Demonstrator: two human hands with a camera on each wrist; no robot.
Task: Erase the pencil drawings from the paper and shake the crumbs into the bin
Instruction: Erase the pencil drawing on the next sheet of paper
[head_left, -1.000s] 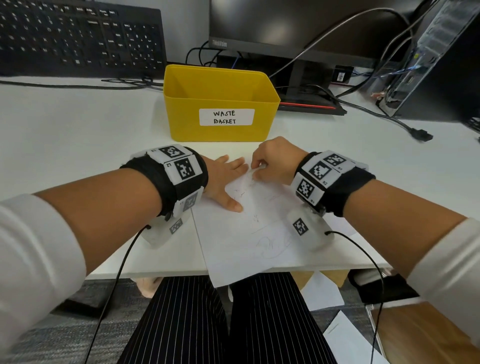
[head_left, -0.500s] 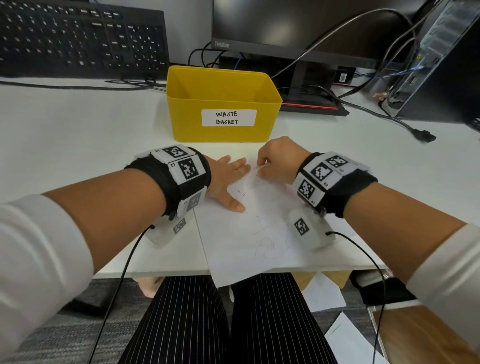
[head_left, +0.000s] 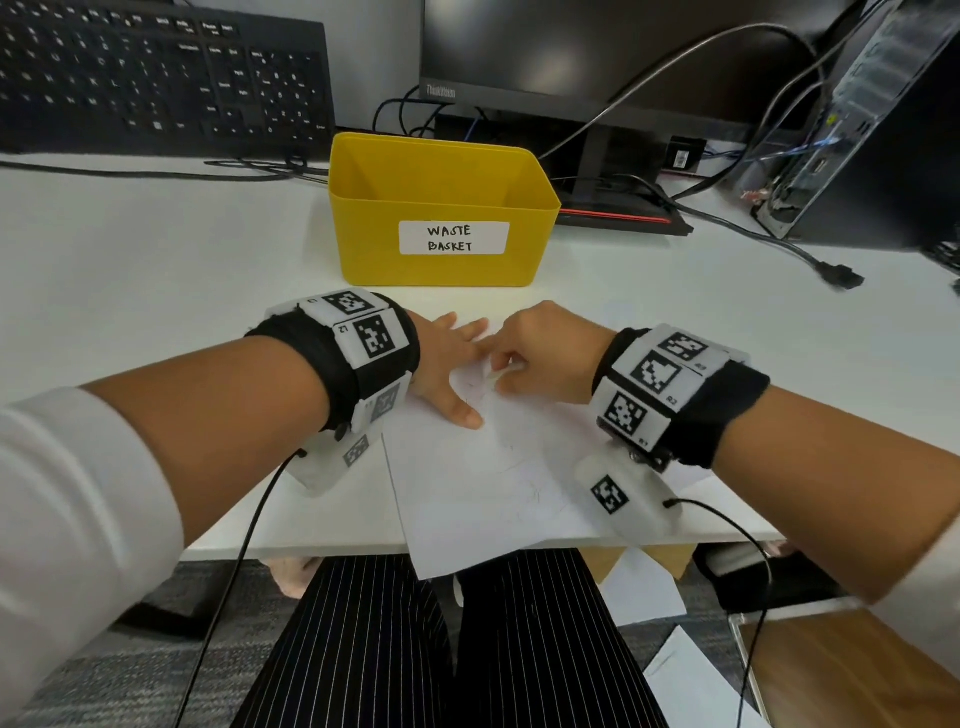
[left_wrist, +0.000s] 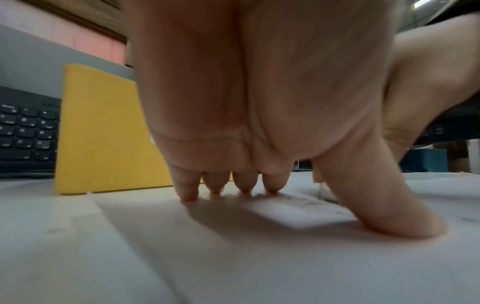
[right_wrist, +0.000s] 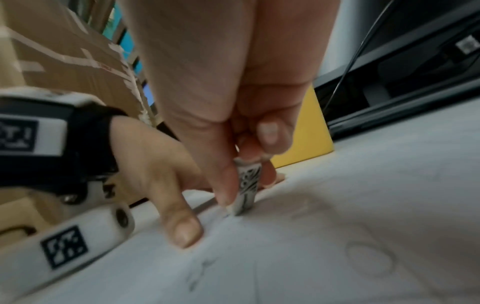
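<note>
right hand (head_left: 540, 353) | eraser (right_wrist: 245, 191) rubbed slightly leftward | pencil drawings (head_left: 511, 467) fainter

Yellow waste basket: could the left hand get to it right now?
Probably yes. The yellow waste basket stands just beyond the left hand, with only bare desk between them. But that hand presses flat on the paper, steadying it while the right hand rubs with the eraser.

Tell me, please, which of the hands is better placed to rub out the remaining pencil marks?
The right hand: it already pinches the eraser with its tip on the paper, while the left hand lies flat, pinning the sheet steady.
</note>
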